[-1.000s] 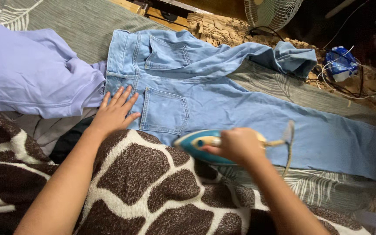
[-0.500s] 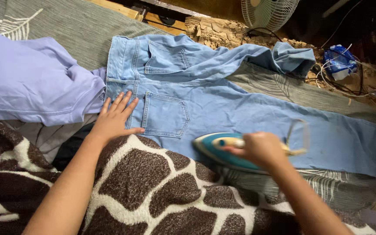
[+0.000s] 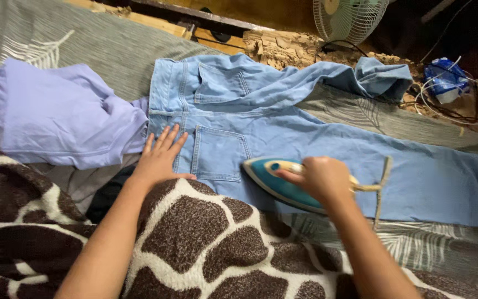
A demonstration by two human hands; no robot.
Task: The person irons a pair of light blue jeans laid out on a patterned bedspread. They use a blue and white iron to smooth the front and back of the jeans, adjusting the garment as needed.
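Light blue jeans (image 3: 305,141) lie spread flat, back pockets up, on a grey leaf-patterned cover (image 3: 95,39). My left hand (image 3: 160,156) presses flat with fingers spread on the jeans by the waistband, just left of the near back pocket (image 3: 218,153). My right hand (image 3: 319,178) grips the handle of a teal and cream iron (image 3: 275,180), which rests on the near trouser leg just right of that pocket. The iron's cord (image 3: 380,191) trails off to the right.
A lilac garment (image 3: 62,113) lies crumpled at the left. A brown and cream patterned blanket (image 3: 195,243) covers the near side. At the far edge stand a fan (image 3: 349,16), cables and a blue packet (image 3: 446,80).
The iron slid right along the leg, then came back left toward the pocket. My left hand has stayed flat on the jeans.
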